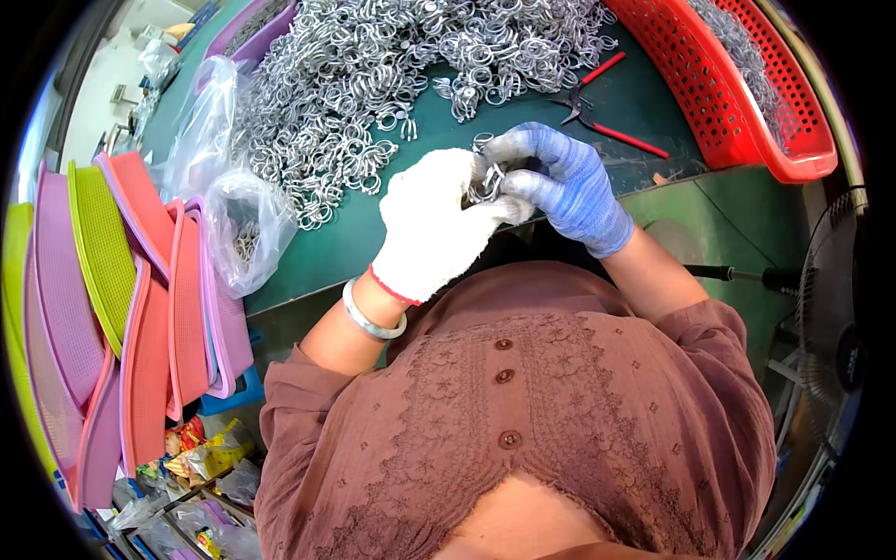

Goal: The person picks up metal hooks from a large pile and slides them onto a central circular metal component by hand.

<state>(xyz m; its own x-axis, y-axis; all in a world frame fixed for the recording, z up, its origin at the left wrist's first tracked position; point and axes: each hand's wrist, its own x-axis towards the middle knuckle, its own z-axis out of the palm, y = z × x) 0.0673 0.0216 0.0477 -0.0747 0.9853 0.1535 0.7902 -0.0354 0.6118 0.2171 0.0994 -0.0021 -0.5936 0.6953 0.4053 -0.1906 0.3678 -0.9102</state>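
My left hand [439, 210], in a white knit glove with a red cuff, is closed around a small cluster of metal rings [487, 182]. My right hand [565, 187], in a blue glove with greyish fingertips, pinches the same rings from the other side. Both hands meet just over the table's near edge, and the fingers partly hide the rings. Beyond them a large heap of silvery metal rings [345, 93] spreads over the green table [420, 121]. Red-handled pliers [579, 107] lie opened on the table, to the right of the heap.
A red perforated basket [681, 75] with grey metal pieces stands at the far right. Left of the heap are clear plastic bags [247, 224] and a purple basket [261, 37]. Stacked colored baskets [140, 317] fill the left side. A fan [826, 317] stands at the right.
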